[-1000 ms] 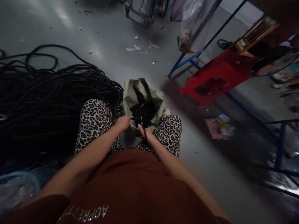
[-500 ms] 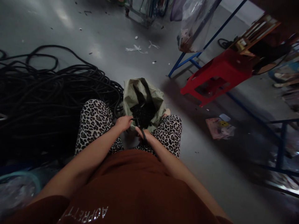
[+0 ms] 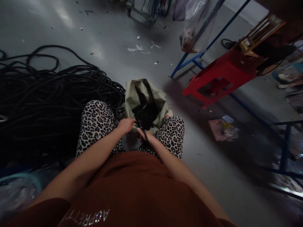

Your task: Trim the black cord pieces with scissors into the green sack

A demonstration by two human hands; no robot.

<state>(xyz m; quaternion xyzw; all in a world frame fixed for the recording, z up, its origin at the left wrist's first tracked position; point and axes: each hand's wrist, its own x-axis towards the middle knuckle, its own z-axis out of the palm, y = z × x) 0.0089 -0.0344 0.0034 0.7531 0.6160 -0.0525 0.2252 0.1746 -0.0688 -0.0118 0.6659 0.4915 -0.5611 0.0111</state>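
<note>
My left hand is closed around a black cord, whose short end pokes out past the fingertips over the sack. In my right hand is a pair of scissors with black handles, its blades pointing up and away from me, close beside the cord end. Whether the blades touch the cord is too small to tell. Below both hands, between my knees, an open greenish woven sack stands with a heap of small black pieces inside.
A large tangle of black cord covers the floor to my left. To the right are a red plastic stool and a blue metal frame. A light-blue tub holds clear plastic at lower left. Scraps litter the floor.
The scissor blades have shifted slightly and now show more apart from each other beside the cord end. Both hands stay in almost the same place.
</note>
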